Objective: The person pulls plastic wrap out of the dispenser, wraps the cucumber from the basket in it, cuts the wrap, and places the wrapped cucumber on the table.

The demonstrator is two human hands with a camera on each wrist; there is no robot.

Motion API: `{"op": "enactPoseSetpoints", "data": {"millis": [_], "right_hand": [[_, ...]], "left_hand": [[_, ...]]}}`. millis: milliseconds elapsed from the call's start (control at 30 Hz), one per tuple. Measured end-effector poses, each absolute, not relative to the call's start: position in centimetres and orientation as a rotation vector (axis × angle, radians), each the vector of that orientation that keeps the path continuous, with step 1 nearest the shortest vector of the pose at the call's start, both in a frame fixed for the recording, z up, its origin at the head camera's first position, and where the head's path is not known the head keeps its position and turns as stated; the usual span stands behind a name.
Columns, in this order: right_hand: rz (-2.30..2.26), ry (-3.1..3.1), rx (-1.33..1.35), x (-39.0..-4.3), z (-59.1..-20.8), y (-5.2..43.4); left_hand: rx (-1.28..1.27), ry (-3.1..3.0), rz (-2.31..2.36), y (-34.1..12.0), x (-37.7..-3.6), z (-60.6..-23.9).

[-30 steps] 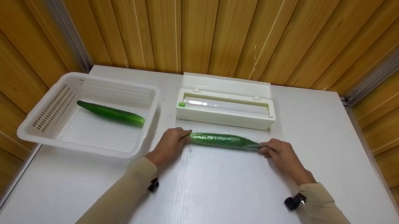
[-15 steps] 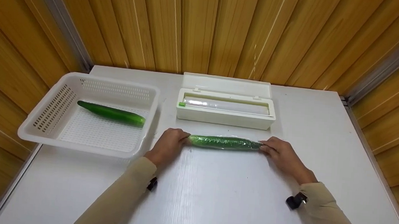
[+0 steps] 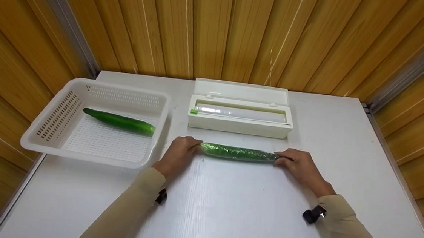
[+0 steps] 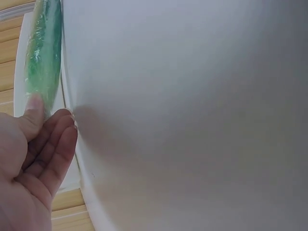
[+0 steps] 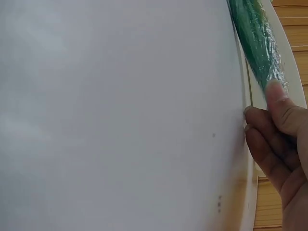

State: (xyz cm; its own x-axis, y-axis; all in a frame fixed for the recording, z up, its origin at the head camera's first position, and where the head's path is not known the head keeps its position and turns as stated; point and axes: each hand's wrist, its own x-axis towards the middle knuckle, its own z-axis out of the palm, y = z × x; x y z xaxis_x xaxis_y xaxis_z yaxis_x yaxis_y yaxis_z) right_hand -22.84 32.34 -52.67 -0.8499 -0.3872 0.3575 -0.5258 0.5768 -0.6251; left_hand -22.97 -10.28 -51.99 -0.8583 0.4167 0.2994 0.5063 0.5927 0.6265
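Note:
A cucumber wrapped in clear, shiny cling film lies crosswise between my two hands in the head view. My left hand pinches its paler end between thumb and fingers. At the darker, tapered end, my right hand pinches the film-covered tip. In the left wrist view the wrapped cucumber rises from under the left thumb, its film wrinkled. The right wrist view shows the thumb pressed on the film at the cucumber's narrow end, with the fingers curled beneath.
Behind the cucumber stands a white cling film dispenser, lid raised, a film roll inside and a green slider at its left. A white perforated basket at left holds another cucumber. Wood-panelled walls border the white table.
Between my pinching hands the wrapped cucumber has turned about its length, its film highlights shifting and its outline straightening. Both hands stay almost in place.

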Motion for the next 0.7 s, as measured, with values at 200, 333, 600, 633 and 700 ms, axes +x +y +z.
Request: {"op": "enactPoseSetpoints", "data": {"millis": [200,333,600,633,700], "right_hand": [[1.385,-2.627,0.768,-22.66,-52.74,32.33],[1.526,-2.693,0.607,-22.58,-52.72,32.42],[1.473,-2.771,0.547,-22.65,-52.36,32.36],[1.425,-2.778,0.543,-22.67,-52.37,32.33],[1.321,-2.782,0.524,-22.67,-52.35,32.2]], "left_hand": [[-0.677,-2.766,-1.223,-10.24,-22.9,-52.0],[-0.703,-2.773,-1.169,-10.06,-22.87,-52.01],[-0.786,-2.693,-1.053,-10.14,-22.91,-52.01],[-0.789,-2.685,-1.053,-10.14,-22.92,-52.01],[-0.783,-2.686,-1.064,-10.14,-22.91,-51.98]]}}
